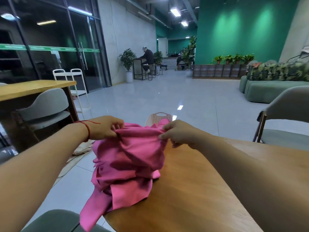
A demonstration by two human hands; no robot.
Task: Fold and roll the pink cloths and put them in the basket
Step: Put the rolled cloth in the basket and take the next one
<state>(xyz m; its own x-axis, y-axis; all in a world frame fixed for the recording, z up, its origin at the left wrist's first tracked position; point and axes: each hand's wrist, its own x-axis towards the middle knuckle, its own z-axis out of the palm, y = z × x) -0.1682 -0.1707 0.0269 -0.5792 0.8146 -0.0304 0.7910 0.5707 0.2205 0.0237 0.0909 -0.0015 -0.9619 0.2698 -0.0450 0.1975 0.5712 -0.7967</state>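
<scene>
Both hands, left hand (107, 128) and right hand (177, 133), have fingers clamped on the crumpled pink cloths (127, 161) draped over the desk's (192, 190) left edge, the basket (158, 117) just beyond them.

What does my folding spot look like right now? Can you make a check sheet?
Surface: wooden table with a curved edge.
Job's things: pink cloths in a crumpled heap, part hanging off; pale basket behind, mostly hidden.
Clutter: flat beige pile on the floor.
Grippers: left hand and right hand each pinch the top cloth's edge.
Cables: nothing seen.
Surroundings: grey chair, green sofa, a person seated far off.
</scene>
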